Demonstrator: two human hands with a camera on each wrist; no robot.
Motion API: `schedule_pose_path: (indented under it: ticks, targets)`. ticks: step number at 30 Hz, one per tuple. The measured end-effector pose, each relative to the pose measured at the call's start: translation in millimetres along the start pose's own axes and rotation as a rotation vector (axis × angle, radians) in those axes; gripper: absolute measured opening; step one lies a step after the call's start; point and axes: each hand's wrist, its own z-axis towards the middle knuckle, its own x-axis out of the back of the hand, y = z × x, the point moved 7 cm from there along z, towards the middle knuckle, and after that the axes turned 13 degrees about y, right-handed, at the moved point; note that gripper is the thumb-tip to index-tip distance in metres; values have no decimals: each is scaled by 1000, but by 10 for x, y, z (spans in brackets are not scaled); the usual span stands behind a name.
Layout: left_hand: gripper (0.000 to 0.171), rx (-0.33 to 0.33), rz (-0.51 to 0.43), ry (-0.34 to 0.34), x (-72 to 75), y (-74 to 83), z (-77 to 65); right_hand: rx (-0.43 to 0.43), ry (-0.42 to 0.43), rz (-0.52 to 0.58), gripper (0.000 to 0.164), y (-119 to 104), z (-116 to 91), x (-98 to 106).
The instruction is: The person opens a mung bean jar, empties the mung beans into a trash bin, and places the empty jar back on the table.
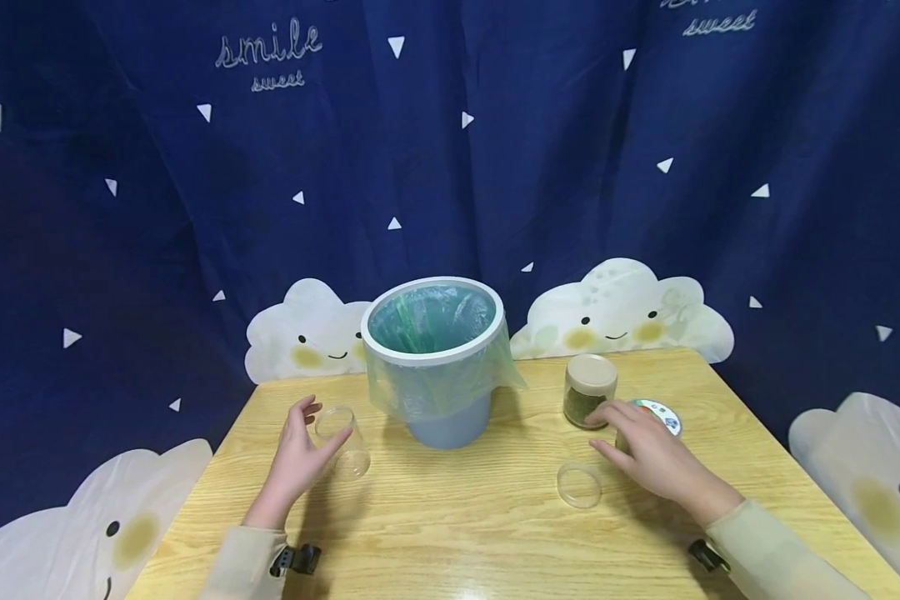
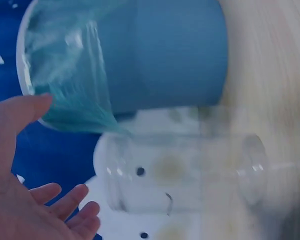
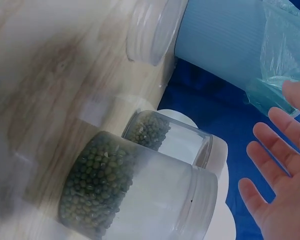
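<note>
An empty clear jar [image 1: 348, 450] stands upright on the table, its mouth uncovered. My left hand [image 1: 300, 454] is beside its rim, thumb and fingers spread; a gap shows between hand and jar [image 2: 160, 172] in the left wrist view. With fingers apart, my right hand [image 1: 648, 454] hovers by a jar with a printed lid [image 1: 663, 417], largely hidden behind that hand. Green beans [image 3: 97, 185] fill the lower part of this jar in the right wrist view. Behind it is a second bean jar [image 1: 589, 392] with a beige lid. A clear round lid [image 1: 579, 485] lies left of my right hand.
A blue bin [image 1: 450, 421] with a white rim and a green plastic liner stands at the back middle, between my hands. The wooden table [image 1: 450, 533] ends at a dark blue curtain [image 1: 435, 167] with cloud prints.
</note>
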Motion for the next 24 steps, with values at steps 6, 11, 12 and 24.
schedule_pose_path:
  ticks: [6, 11, 12, 24]
  targets:
    - [73, -110, -20, 81, 25, 306, -75, 2, 57, -3, 28, 49, 43, 49]
    - [61, -245, -52, 141, 39, 585, -165, -4, 120, -1, 27, 102, 76, 103]
    - [58, -274, -59, 155, 38, 639, -184, -9, 128, -1, 27, 110, 84, 113]
    - [40, -462, -195, 238, -62, 1104, -293, -31, 171, 41, 28, 107, 239, 231]
